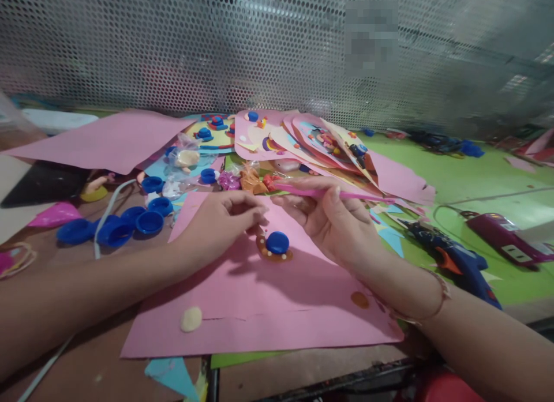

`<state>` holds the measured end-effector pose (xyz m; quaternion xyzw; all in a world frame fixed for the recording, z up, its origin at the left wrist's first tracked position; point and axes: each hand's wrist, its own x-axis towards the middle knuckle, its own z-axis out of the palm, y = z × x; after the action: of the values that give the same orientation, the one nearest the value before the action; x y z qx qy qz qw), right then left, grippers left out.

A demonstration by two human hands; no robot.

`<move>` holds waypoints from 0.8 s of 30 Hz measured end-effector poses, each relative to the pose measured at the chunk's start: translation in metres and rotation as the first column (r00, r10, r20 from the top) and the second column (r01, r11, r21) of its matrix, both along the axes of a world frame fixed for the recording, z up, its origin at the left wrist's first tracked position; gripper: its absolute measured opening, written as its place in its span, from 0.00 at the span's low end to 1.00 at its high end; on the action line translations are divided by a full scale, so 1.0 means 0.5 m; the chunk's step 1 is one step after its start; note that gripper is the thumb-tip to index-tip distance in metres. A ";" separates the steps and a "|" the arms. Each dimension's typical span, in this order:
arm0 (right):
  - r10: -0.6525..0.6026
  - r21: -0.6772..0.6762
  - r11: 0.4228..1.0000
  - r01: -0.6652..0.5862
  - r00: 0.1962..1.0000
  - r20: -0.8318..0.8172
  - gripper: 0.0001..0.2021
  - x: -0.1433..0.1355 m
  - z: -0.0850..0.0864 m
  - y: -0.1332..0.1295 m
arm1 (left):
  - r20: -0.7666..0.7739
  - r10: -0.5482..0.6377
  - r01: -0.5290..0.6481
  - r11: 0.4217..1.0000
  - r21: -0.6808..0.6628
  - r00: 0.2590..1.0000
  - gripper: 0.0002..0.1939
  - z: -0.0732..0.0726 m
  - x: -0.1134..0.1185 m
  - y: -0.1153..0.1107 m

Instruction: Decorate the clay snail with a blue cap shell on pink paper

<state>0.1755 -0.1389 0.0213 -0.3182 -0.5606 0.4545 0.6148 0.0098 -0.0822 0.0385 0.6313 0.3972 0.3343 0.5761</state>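
Note:
A pink paper sheet (242,292) lies in front of me. On it sits a blue bottle cap (277,242), with a brown clay strip (281,256) dotted with small whitish balls curving round its near and left side. My left hand (225,223) is just left of the cap, thumb and forefinger pinched together; anything between them is too small to make out. My right hand (341,223) holds a slim pink stick (333,193) roughly level, above the sheet's right half. A flat cream clay disc (191,319) and an orange-brown disc (359,300) rest lower on the sheet.
Several blue caps (149,222) lie at the left beside a white cord (104,217). Behind are bagged clay lumps (253,180) and decorated cards (259,136). A dark blue glue gun (450,260) and a purple power strip (504,235) lie right. A perforated metal panel (173,50) stands behind.

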 end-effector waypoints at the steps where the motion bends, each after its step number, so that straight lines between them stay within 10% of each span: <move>1: -0.018 -0.003 1.000 0.018 1.000 -0.012 0.10 0.002 0.001 0.004 | 0.008 0.064 -0.064 0.998 -0.015 0.998 0.03 -0.003 0.000 0.012; 7: -0.163 -0.037 0.986 0.165 0.986 0.045 0.13 0.012 0.008 0.020 | 0.040 0.234 -0.230 0.969 -0.092 0.971 0.02 -0.023 -0.004 0.053; 24: -0.134 -0.077 0.977 0.198 0.853 0.504 0.05 0.013 0.018 0.010 | -0.113 0.050 -0.024 0.974 0.224 0.992 0.08 -0.031 -0.020 0.030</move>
<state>0.1818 -0.1340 0.0302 -0.5095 -0.6403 0.3369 0.4657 -0.0002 -0.0673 0.0229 0.7029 0.4023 0.3494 0.4712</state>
